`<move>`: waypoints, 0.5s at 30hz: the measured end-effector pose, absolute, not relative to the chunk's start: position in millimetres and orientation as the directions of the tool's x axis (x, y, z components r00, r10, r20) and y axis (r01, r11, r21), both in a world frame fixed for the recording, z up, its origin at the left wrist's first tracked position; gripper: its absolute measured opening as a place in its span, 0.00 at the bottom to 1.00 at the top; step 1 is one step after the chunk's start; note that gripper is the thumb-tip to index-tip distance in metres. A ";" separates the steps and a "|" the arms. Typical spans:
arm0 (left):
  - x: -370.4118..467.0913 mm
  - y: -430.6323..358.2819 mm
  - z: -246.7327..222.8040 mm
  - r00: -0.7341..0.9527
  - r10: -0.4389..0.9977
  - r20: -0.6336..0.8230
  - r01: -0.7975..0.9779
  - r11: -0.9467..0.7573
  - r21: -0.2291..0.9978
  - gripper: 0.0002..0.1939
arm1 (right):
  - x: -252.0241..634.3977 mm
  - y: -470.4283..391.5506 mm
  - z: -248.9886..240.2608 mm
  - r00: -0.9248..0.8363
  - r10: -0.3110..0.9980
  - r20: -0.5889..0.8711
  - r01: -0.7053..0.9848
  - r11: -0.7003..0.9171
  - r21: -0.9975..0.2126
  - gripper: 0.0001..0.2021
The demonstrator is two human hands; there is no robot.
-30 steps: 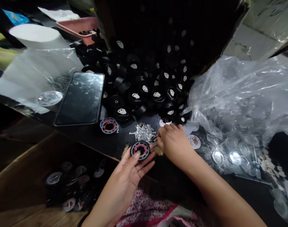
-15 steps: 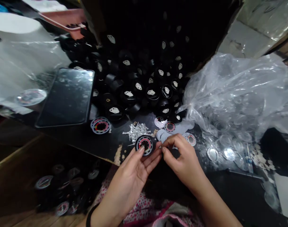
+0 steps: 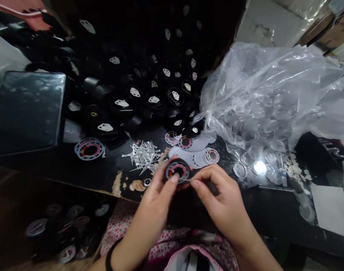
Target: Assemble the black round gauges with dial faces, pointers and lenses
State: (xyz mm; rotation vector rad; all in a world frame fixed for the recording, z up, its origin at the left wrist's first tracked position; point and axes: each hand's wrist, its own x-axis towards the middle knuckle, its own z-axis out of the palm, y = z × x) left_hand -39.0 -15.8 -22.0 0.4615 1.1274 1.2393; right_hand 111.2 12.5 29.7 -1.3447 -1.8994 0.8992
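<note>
One black dial (image 3: pixel 179 168) is clamped in left fingers (image 3: pixel 168 189), one thin pale sliver (image 3: pixel 185 179) pinched in right fingers (image 3: pixel 208 174).

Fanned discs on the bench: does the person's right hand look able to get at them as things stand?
Probably yes: the fanned discs lie just beyond the right hand, with nothing seen between. It appears, though, to pinch a thin pale piece by the black gauge.
</note>
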 end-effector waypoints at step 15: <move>-34.5 -17.1 -10.2 -0.080 0.946 -0.313 -0.255 0.285 0.924 0.12 | 111.8 8.7 30.2 -0.315 0.946 0.077 0.596 0.261 -0.760 0.07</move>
